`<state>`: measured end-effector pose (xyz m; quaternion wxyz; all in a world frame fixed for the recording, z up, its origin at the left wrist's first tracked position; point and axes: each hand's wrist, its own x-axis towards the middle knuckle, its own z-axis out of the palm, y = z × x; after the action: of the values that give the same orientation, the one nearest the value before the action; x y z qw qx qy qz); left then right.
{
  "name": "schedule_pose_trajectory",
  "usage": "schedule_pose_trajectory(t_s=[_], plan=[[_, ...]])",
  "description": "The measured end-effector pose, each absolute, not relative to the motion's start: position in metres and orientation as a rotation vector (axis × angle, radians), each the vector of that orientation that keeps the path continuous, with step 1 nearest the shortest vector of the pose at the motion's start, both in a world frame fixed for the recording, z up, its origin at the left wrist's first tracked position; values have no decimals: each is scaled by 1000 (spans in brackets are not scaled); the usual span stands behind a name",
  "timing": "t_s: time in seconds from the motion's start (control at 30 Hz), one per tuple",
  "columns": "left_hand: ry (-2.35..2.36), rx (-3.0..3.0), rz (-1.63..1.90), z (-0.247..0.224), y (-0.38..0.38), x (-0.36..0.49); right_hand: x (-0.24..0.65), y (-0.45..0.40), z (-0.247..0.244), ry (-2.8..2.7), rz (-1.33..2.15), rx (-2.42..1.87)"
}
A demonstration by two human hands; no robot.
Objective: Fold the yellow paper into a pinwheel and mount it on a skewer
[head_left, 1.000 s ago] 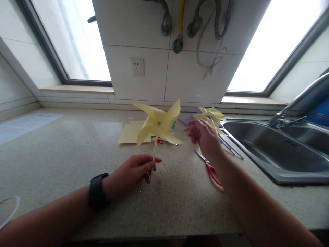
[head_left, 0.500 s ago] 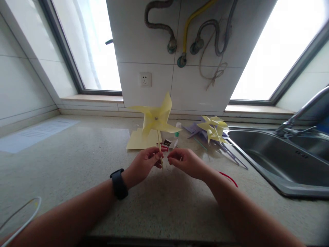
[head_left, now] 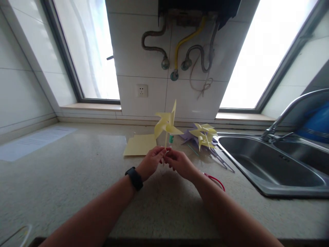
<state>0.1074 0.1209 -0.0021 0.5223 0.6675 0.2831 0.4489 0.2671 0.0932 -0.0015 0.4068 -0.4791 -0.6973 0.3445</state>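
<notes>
A yellow paper pinwheel [head_left: 164, 126] stands upright on its thin stick over the middle of the counter. My left hand [head_left: 153, 158], with a dark watch on the wrist, is closed around the stick. My right hand [head_left: 178, 161] has its fingers pinched at the same stick, close against the left fingertips. Behind the hands lies a stack of yellow paper [head_left: 137, 145], and a small green-labelled bottle [head_left: 171, 138] stands just behind the stick. Further right, more yellow pinwheels [head_left: 205, 134] lie over purple ones [head_left: 187, 136], their sticks pointing toward the sink.
A steel double sink [head_left: 246, 161] with a faucet [head_left: 280, 123] takes up the right side. Red-handled scissors [head_left: 217, 181], partly hidden, lie beside my right forearm. A printed sheet [head_left: 36, 142] rests at the far left. A white cable [head_left: 27, 235] shows at the lower left.
My right hand has moved left onto the stick, meeting my left hand. The pinwheel's blades have turned and face more to the side. The camera view has tilted up and shifted right.
</notes>
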Motion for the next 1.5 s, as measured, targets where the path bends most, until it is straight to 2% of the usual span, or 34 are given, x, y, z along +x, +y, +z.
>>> schedule_pose_trajectory(t_s=[0.27,0.6,1.5], plan=[[736,1842,981,-16,129,87,267,94,-5,-1726,583,-1249],[764,2166,733,-5,117,74,282,90,2,-1713,283,-1340],[807,2273,727,-6,120,68,286,92,0,-1758,286,-1388]])
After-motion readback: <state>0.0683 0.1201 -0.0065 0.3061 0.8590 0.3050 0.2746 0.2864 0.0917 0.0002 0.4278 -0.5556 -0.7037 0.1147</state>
